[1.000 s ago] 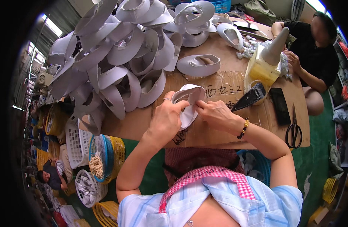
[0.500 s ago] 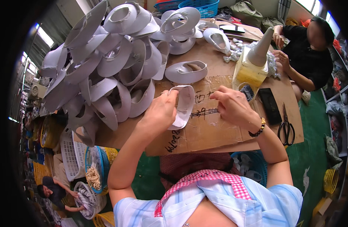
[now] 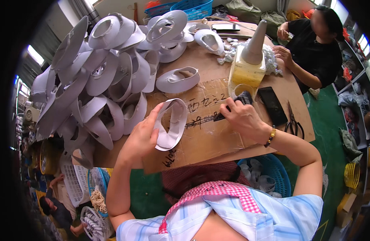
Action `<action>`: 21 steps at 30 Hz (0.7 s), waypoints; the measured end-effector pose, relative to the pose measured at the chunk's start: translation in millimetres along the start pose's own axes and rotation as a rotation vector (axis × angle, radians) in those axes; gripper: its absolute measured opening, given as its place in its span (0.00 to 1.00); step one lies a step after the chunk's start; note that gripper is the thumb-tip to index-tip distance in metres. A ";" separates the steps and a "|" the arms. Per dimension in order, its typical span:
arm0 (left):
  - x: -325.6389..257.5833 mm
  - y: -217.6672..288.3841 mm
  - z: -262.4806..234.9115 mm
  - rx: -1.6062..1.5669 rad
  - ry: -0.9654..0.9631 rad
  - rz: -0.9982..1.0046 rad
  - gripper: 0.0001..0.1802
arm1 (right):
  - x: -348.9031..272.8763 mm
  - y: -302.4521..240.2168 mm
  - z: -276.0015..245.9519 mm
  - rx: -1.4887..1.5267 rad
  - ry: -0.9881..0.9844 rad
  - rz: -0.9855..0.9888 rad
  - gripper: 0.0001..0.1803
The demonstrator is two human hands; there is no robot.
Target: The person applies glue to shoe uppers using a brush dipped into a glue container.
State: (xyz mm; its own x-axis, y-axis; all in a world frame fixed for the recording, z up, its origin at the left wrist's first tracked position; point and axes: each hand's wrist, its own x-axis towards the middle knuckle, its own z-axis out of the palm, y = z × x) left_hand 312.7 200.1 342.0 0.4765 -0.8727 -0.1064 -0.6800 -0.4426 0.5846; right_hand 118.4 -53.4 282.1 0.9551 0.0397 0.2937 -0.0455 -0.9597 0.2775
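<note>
Striped shirt [image 3: 249, 217], apparently beaded bracelet [image 3: 270, 137]

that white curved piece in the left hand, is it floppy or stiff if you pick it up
The white curved piece probably holds its form: it keeps an open loop while the left hand grips only one edge. It looks thin, so likely light and somewhat bendable. Similar pieces piled beside it keep their curves too.

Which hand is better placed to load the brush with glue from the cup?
Right. The right hand already grips the brush, whose tip sits at the glue cup. The left hand is busy holding the white piece.
</note>
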 end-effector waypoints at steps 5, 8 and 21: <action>-7.0 -19.8 -5.2 -0.234 -0.072 -0.025 0.42 | -10.6 12.8 -32.1 0.331 0.302 0.225 0.14; -11.7 -38.4 -0.3 -0.340 -0.038 0.052 0.42 | -39.5 35.9 -21.6 0.946 0.327 0.708 0.08; -18.7 -54.5 7.0 -0.612 -0.043 0.067 0.45 | 81.4 -95.5 25.4 2.092 0.086 0.341 0.13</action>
State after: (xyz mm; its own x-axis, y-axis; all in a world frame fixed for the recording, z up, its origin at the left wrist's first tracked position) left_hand 336.9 239.1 306.5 0.4123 -0.9077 -0.0778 -0.2584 -0.1984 0.9454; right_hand 207.9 34.4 256.4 0.9667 -0.2098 0.1468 0.1999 0.2604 -0.9446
